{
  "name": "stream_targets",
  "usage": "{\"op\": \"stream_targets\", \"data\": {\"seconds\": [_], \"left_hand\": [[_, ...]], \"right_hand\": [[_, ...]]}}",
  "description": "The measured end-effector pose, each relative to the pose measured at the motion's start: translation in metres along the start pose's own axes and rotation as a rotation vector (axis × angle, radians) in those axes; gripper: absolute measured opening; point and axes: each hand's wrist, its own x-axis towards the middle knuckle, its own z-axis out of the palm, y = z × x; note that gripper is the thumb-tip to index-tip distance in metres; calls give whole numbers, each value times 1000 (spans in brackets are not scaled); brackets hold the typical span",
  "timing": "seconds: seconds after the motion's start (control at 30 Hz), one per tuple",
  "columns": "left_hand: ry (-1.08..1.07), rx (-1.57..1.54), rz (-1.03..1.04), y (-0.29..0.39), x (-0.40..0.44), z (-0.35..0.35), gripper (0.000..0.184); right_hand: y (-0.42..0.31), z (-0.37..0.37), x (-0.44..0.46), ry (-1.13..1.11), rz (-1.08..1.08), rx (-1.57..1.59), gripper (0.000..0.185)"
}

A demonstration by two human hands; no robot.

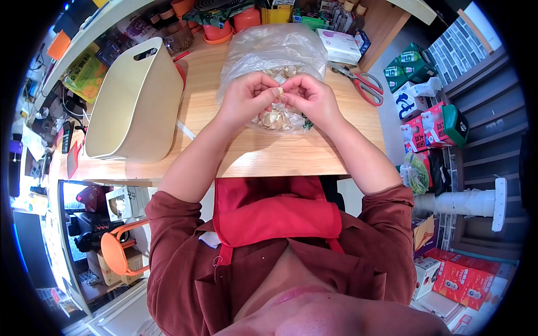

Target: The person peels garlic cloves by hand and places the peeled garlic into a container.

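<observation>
A small pale garlic clove (279,91) is pinched between the fingertips of both my hands, above a clear plastic bag (272,47). My left hand (247,98) is closed on it from one side, its fingers curled in. From the other side my right hand (311,99) pinches at it with thumb and forefinger; the exact contact is partly hidden. Below my hands, loose garlic skins and cloves (274,120) lie on the plastic. More garlic (284,72) shows inside the bag behind my fingers.
A cream bin (134,106) stands on the left of the wooden table (280,157). Red-handled scissors (365,87) lie at the right, near a white box (339,46). Orange pots (246,20) and jars line the back. An orange chair (115,252) is at lower left.
</observation>
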Motion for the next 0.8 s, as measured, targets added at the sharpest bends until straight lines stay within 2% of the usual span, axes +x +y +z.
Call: {"op": "stream_targets", "data": {"seconds": [0.8], "left_hand": [[-4, -64, -13, 0, 0, -1, 9]], "right_hand": [[0, 1, -1, 24, -33, -72, 13]]}}
